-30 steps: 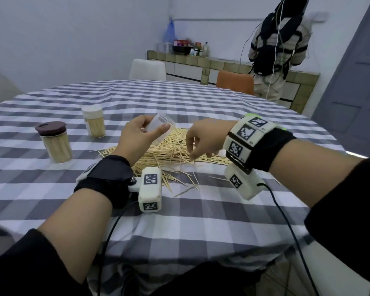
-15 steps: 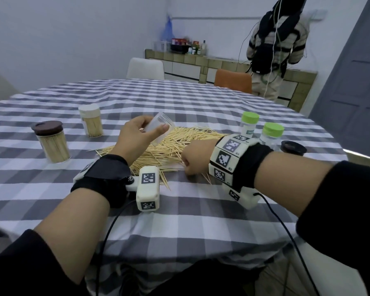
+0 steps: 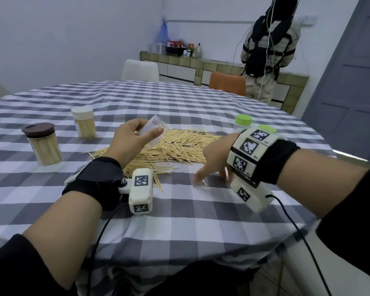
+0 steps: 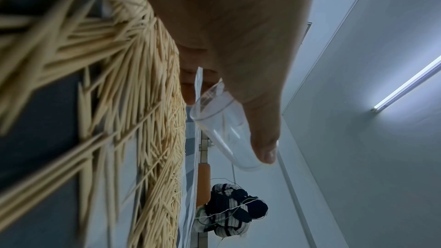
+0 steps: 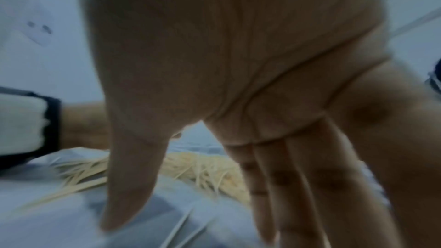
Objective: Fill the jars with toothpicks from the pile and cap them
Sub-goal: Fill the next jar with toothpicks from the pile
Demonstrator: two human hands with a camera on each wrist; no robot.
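Filling step in hand. Left hand [image 3: 130, 140] gripping clear empty jar [image 3: 152, 132], tilted, mouth toward right, held just above toothpick pile [image 3: 173, 146] on checked tablecloth [image 3: 179, 212]. Right hand [image 3: 214, 163] with fingers [image 5: 274, 182] straight and spread, tips down on cloth at pile's near edge, holding nothing. Two filled, capped jars [image 3: 45, 144] standing at left. Next move, judged: gathering aligned bundle, pinching it, feeding into jar mouth.
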